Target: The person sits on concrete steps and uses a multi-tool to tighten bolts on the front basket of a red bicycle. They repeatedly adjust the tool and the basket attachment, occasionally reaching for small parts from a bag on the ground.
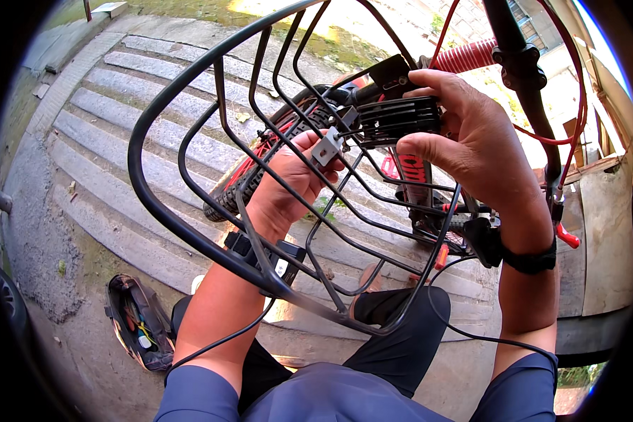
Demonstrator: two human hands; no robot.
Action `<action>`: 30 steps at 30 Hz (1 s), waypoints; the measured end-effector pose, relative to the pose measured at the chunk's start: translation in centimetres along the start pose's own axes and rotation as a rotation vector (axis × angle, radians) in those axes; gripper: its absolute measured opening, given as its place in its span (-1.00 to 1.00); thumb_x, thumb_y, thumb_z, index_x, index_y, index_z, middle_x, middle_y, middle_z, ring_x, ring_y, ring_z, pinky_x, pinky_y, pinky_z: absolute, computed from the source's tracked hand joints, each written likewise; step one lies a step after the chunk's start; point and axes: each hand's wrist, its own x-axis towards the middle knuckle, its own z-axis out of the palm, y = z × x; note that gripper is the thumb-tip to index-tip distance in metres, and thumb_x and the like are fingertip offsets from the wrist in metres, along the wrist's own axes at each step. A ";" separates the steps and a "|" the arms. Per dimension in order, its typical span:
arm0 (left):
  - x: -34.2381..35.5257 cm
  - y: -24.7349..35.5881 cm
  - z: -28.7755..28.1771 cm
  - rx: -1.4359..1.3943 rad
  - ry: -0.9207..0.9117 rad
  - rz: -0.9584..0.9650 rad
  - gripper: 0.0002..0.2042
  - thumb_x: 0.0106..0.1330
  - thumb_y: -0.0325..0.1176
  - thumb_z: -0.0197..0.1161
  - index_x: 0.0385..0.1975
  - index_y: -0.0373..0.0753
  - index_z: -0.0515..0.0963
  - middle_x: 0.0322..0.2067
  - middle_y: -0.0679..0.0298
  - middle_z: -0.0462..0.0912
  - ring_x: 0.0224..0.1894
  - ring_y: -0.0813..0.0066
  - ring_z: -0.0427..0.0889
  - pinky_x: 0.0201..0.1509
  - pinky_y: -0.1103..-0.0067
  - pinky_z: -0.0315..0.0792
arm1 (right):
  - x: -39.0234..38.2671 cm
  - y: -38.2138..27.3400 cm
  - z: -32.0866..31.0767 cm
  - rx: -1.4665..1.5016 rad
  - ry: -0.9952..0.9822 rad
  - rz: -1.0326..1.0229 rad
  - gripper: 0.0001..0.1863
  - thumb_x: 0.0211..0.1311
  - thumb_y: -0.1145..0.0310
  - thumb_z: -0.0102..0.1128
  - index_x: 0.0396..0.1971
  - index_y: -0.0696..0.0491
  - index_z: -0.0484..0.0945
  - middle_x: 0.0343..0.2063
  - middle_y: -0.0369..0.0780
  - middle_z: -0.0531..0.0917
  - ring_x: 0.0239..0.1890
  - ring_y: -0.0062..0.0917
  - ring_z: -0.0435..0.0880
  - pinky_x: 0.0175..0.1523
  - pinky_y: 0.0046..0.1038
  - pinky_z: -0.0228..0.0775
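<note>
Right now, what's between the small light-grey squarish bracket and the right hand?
In the head view, a black ribbed block lies between the bracket and right hand.

Left forearm slants far and right; left hand half-curled, fingers pinched. Right forearm nearly straight; right hand arched leftward, thumb and index finger spread.

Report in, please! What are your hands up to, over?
Left hand pinching silver bracket. Right hand cupped at ribbed block, grip unclear. Basket wires crossing in front of left forearm.
</note>
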 end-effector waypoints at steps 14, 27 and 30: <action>-0.2 0.1 0.1 0.010 0.009 0.003 -0.87 0.37 -0.41 0.12 -0.16 -0.25 0.50 -0.40 0.30 0.61 -0.39 0.51 0.63 -0.38 0.63 0.47 | 0.0 0.9 0.9 -0.109 0.013 -0.178 -0.55 0.06 0.57 0.35 -0.02 0.13 0.43 -0.29 -0.27 0.63 -0.23 -0.63 0.62 -0.16 -0.59 0.50; -0.2 0.1 0.6 0.040 0.063 0.011 -0.87 0.40 -0.30 0.07 -0.24 -0.19 0.48 -0.47 0.28 0.60 -0.46 0.46 0.62 -0.42 0.61 0.49 | -0.1 1.9 2.0 -0.238 0.192 -0.308 -0.62 0.08 0.31 0.36 -0.10 0.03 0.51 -0.44 -0.16 0.59 -0.39 -0.30 0.64 -0.32 -0.41 0.45; -0.2 0.0 0.3 0.027 0.054 0.012 -0.89 0.38 -0.34 0.10 -0.22 -0.21 0.48 -0.45 0.29 0.60 -0.43 0.48 0.62 -0.40 0.61 0.48 | -1.0 0.3 1.7 -0.239 0.142 -0.074 -0.62 0.20 0.10 0.28 -0.14 0.07 0.52 -0.51 -0.12 0.57 -0.46 -0.32 0.61 -0.35 -0.44 0.42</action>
